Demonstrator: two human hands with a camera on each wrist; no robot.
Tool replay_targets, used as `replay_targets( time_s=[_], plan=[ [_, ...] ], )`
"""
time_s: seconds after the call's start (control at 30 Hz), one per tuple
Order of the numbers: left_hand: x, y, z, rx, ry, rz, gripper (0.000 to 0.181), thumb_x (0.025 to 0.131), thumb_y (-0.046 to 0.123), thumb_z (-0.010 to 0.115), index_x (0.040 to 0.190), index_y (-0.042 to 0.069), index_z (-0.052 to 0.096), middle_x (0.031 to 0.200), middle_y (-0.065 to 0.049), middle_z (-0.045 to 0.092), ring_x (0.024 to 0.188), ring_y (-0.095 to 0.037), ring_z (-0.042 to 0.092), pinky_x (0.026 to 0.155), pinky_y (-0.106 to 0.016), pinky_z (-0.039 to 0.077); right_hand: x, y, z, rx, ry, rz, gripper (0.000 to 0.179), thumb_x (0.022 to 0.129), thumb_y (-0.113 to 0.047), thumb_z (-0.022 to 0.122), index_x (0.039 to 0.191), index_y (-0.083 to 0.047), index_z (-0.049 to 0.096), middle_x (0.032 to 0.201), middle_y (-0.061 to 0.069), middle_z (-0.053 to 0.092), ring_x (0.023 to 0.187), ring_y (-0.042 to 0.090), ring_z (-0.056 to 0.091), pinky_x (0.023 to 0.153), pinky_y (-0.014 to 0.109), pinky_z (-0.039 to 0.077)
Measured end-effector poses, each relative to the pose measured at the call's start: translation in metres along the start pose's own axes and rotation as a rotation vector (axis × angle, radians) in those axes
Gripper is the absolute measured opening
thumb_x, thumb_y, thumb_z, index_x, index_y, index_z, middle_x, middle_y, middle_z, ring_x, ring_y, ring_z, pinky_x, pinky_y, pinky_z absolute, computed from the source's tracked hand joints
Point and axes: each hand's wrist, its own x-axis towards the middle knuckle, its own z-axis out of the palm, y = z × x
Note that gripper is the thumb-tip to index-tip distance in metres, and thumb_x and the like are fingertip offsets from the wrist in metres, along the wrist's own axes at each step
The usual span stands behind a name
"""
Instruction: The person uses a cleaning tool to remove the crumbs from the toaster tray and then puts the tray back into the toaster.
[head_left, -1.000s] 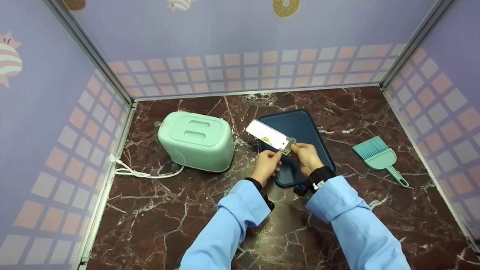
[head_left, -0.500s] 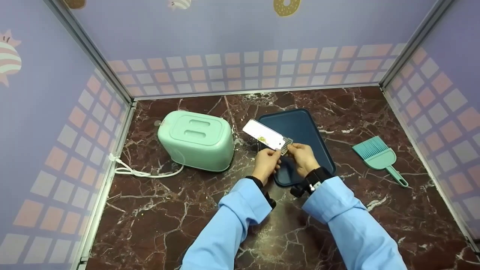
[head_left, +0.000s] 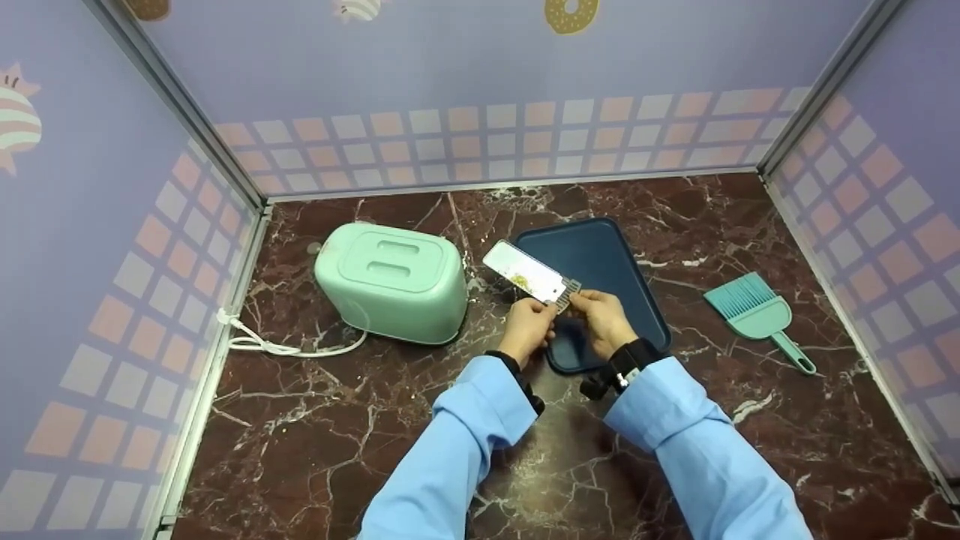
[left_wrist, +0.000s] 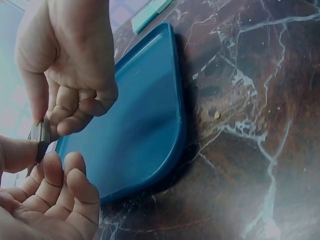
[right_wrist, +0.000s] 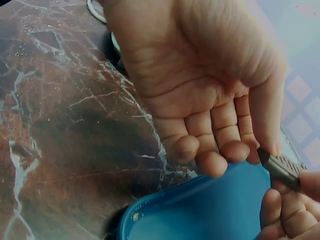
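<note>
Both hands pinch the slotted grip end of a white crumb tray (head_left: 525, 271), a flat narrow plate with a few yellowish crumbs on it. My left hand (head_left: 526, 330) takes the near corner between thumb and forefinger. From the right, my right hand (head_left: 606, 324) grips the other corner. In both wrist views only the ribbed dark edge of the grip (right_wrist: 284, 169) shows between the thumbs and fingers. Below the hands lies a dark blue rectangular tray (head_left: 619, 270); the crumb tray is held above its left side, with the far end reaching past the rim.
A mint-green toaster (head_left: 397, 285) stands left of the hands, slotted face up, its white cord (head_left: 300, 351) running to the left wall. A teal hand brush (head_left: 757, 315) lies at the right. Small crumbs dot the brown marbled table (head_left: 300, 450). Patterned walls enclose three sides.
The crumb tray and both hands have shifted slightly to the left. Each hand keeps its grip on the slotted end. The toaster, blue tray and brush have stayed put.
</note>
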Motion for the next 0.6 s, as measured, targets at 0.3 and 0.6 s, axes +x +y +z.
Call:
replay_targets(
  time_s=[0.3,0.6],
  plan=[
    [-0.002,-0.002,-0.006,-0.002,-0.053,0.03,0.017,0.103,0.017,0.061,0.091,0.004,0.062,0.072,-0.003,0.058,0.057,-0.014,0.059,0.05,-0.026,0.048,-0.001,-0.001,-0.007,-0.011,0.002,0.021,0.017,0.105,-0.017,0.059,0.106,0.0,0.062,0.074,0.0,0.065,0.069,0.016,0.064,0.065,0.026,0.047],
    [-0.002,-0.002,-0.013,0.031,-0.099,0.018,0.018,0.102,0.016,0.063,0.088,0.006,0.062,0.073,-0.005,0.058,0.057,-0.015,0.059,0.054,-0.032,0.053,0.001,0.001,-0.015,-0.097,-0.023,0.004,0.027,0.109,-0.022,0.053,0.108,0.002,0.064,0.078,0.0,0.069,0.072,0.015,0.064,0.066,0.027,0.047]
  ],
)
